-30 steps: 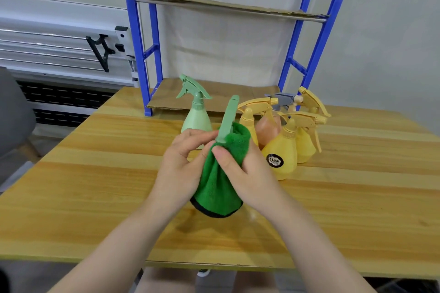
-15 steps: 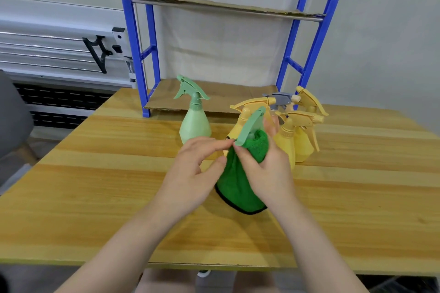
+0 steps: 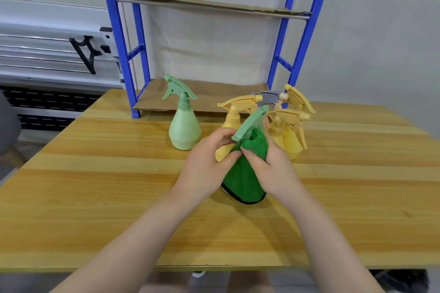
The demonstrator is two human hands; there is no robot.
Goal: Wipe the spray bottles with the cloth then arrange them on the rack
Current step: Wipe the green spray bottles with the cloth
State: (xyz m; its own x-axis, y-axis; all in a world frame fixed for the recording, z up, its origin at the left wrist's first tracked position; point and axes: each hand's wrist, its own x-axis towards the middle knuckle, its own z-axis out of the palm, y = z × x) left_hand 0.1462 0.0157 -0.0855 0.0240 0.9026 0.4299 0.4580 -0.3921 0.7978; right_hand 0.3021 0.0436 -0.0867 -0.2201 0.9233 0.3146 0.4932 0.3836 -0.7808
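A green spray bottle is wrapped in a green cloth (image 3: 245, 173) above the middle of the table; only its pale green trigger head (image 3: 250, 123) sticks out. My right hand (image 3: 271, 169) grips the cloth around the bottle's body. My left hand (image 3: 207, 166) pinches the near end of the trigger head. A second pale green spray bottle (image 3: 184, 126) stands upright to the left. Several yellow spray bottles (image 3: 288, 135) and one with a grey head (image 3: 267, 97) stand clustered just behind my hands.
The blue rack (image 3: 307, 38) stands at the table's far edge, with cardboard on its lower shelf (image 3: 209, 95) and upper shelf (image 3: 202, 5). The wooden table (image 3: 95, 185) stretches wide to both sides. A grey chair edge shows at far left.
The wrapped bottle has tilted and shifted right and away from me, toward the yellow bottles. My left hand went from gripping beside the cloth to pinching the trigger head's end.
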